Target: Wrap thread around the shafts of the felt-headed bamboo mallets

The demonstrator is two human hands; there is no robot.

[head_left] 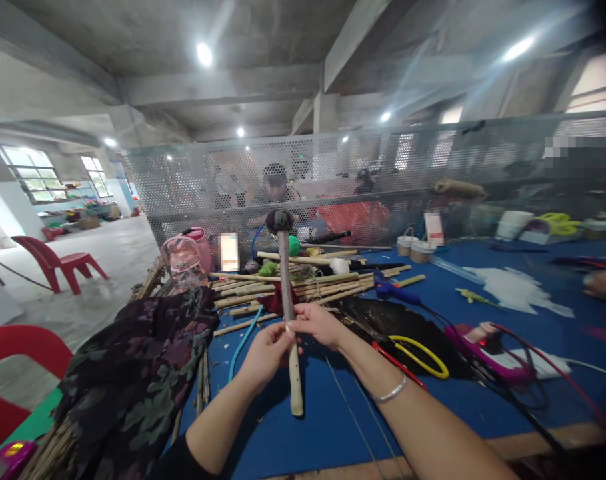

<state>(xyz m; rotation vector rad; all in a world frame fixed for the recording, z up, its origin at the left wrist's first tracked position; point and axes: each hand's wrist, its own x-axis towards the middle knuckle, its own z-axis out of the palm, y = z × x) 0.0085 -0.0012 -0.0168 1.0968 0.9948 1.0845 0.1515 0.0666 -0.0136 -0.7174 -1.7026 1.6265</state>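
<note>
A wooden stick (295, 383) stands nearly upright in front of me, its lower end bare and pale. Grey-brown wrapping covers the upper length, and a round dark head (279, 222) tops it. My left hand (269, 348) is closed around the stick near mid-length. Just above, my right hand (315, 325) pinches the same stick with thumb and fingers where the wrapping meets bare wood. Behind it lie a dark red cloth piece (279, 300) and a pile of wooden sticks (327, 290). Scissors with red and yellow handles (423, 357) rest right of my hands.
A blue table (327, 407) carries a blue glue gun (395, 291), a magenta power strip (507, 373) with cables, and white sheets (520, 290). Dark floral cloth (143, 373) hangs over its left side. A perforated metal screen (193, 187) stands behind; people sit beyond it.
</note>
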